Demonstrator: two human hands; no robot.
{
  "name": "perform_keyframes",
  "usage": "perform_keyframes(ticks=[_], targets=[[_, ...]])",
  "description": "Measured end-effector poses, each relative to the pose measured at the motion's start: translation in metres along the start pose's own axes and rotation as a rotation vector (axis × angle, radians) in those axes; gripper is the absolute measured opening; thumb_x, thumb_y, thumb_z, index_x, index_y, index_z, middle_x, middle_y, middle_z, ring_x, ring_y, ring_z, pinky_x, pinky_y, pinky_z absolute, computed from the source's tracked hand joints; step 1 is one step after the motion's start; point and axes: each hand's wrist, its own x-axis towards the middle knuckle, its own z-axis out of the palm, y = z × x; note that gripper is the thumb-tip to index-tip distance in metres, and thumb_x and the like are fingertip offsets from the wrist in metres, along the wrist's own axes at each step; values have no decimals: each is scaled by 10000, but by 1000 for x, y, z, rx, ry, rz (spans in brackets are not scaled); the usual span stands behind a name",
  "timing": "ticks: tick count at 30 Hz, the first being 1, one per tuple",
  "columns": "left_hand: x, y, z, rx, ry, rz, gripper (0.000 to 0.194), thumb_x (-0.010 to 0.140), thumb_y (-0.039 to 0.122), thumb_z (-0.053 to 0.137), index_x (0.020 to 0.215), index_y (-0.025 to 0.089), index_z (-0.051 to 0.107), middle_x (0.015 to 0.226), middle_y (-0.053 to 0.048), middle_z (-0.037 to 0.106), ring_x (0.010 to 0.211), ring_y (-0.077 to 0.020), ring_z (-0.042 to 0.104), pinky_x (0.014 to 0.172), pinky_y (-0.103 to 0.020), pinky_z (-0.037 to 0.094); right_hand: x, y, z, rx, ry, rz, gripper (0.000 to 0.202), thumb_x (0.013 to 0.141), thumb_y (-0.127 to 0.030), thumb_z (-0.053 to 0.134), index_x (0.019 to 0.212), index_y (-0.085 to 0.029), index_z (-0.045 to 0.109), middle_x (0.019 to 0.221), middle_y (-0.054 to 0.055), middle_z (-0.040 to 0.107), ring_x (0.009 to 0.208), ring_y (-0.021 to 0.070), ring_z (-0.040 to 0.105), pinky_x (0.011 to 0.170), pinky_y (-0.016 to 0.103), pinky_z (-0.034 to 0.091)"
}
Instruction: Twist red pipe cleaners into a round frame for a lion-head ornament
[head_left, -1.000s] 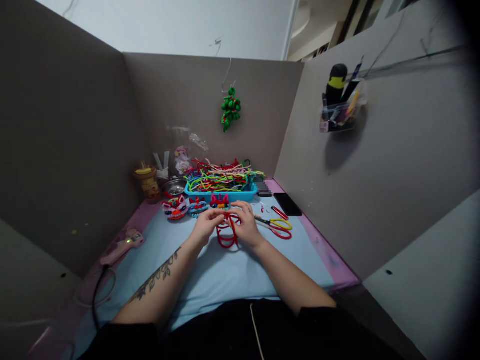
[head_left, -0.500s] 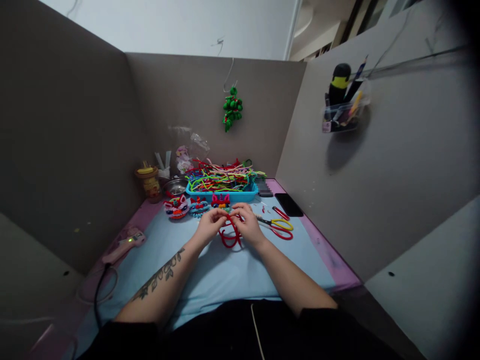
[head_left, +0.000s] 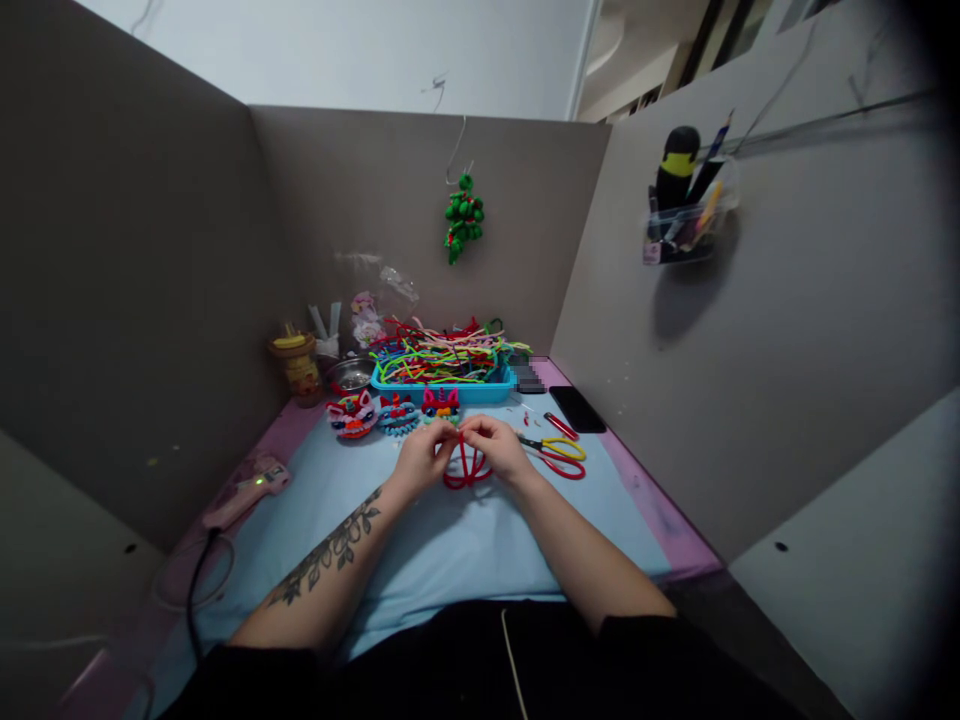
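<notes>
A red pipe-cleaner frame (head_left: 469,477), bent into a rounded cage of loops, hangs below my fingertips over the light blue cloth (head_left: 480,550). My left hand (head_left: 427,452) pinches its upper end from the left. From the right, my right hand (head_left: 495,444) pinches the same spot, the two sets of fingertips nearly touching. The fingers partly hide the top of the frame. Just right of my right hand lie scissors (head_left: 559,455) with one yellow and one red handle. Behind my hands stand small pipe-cleaner animal heads, among them a red and pink one (head_left: 352,415).
A blue tray (head_left: 450,392) heaped with colourful pipe cleaners (head_left: 450,355) stands at the back. On the right lie a phone (head_left: 577,409) and a red-handled tool (head_left: 561,426). A pink glue gun (head_left: 251,492) with a cable rests on the left. Grey panels enclose three sides.
My hands have drawn together at the frame's top. The red frame has turned, so its loops now hang as an even, rounded cage beneath my fingers.
</notes>
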Motion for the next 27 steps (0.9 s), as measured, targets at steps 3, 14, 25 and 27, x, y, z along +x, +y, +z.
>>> perform_keyframes(ticks=[3, 14, 25, 27], targets=[[0, 2, 1, -8, 20, -9, 62, 814, 183, 488, 841, 193, 543, 794, -37, 624, 729, -141, 582, 692, -258, 455, -1, -2, 1, -12, 17, -2, 167, 764, -346, 608, 734, -188, 651, 777, 33, 643, 763, 176, 591, 736, 313, 473], [4, 1, 2, -279, 114, -178, 122, 790, 259, 560, 815, 184, 467, 770, -2, 585, 741, -128, 620, 703, -249, 485, -10, -17, 8, -426, 96, -283, 118, 808, -204, 541, 828, -219, 656, 839, 43, 631, 861, 192, 545, 818, 351, 414], [0, -1, 1, 4, 112, 42, 190, 771, 197, 575, 961, 198, 590, 941, -66, 614, 903, -179, 580, 818, -326, 465, -8, -7, 8, -454, 38, -254, 151, 801, -114, 447, 807, -208, 565, 820, 36, 559, 840, 191, 514, 763, 320, 415], [0, -1, -1, 134, 103, 170, 201, 760, 166, 575, 941, 222, 641, 979, -72, 611, 948, -192, 550, 848, -346, 438, -7, -6, 8, -470, 26, -254, 146, 798, -113, 441, 804, -206, 553, 817, 37, 554, 834, 193, 510, 761, 322, 413]])
